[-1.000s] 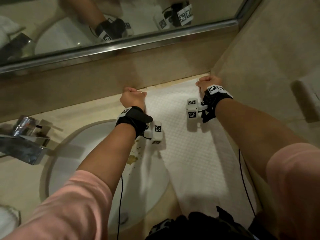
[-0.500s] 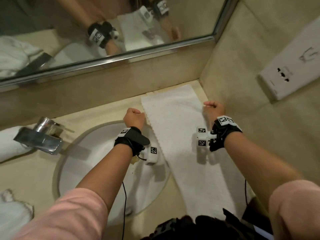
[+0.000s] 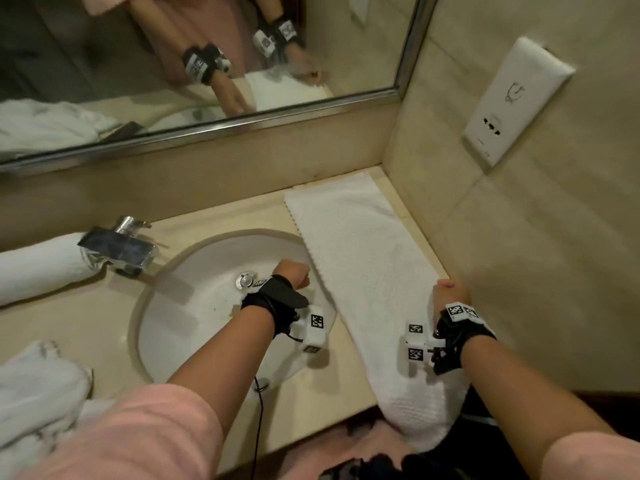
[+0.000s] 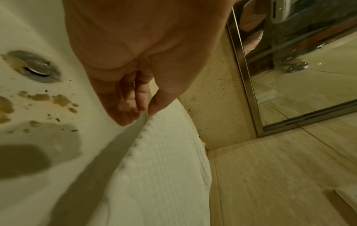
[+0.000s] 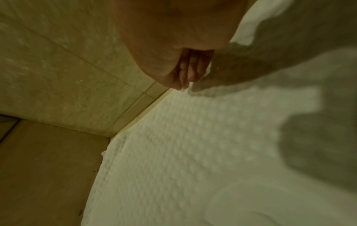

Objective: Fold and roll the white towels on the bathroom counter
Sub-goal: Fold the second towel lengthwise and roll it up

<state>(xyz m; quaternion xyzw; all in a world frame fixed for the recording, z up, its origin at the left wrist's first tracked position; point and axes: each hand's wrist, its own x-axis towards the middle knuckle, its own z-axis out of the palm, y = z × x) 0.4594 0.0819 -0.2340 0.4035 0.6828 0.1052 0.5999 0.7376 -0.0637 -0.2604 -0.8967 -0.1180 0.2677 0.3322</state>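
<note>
A long white towel [image 3: 363, 271], folded into a narrow strip, runs from the back right corner of the counter to its front edge and hangs over it. My left hand [image 3: 294, 275] is at the strip's left edge over the sink. In the left wrist view its thumb and fingers [image 4: 142, 110] pinch that edge of the towel [image 4: 164, 168]. My right hand [image 3: 450, 292] is at the strip's right edge, near the wall. The right wrist view shows its curled fingertips [image 5: 183, 82] closed on the towel [image 5: 193, 152].
A stained white sink [image 3: 194, 306] with a metal drain [image 3: 246, 281] lies left of the towel, with a chrome faucet [image 3: 117, 247] behind it. A rolled towel [image 3: 38, 268] sits at the far left and a crumpled one [image 3: 38, 393] at the front left. A mirror [image 3: 173, 64] and a socket panel [image 3: 512, 98] are on the walls.
Both hands have drawn back toward me along the towel's two long edges, from its far end to about its middle. The towel stays flat.
</note>
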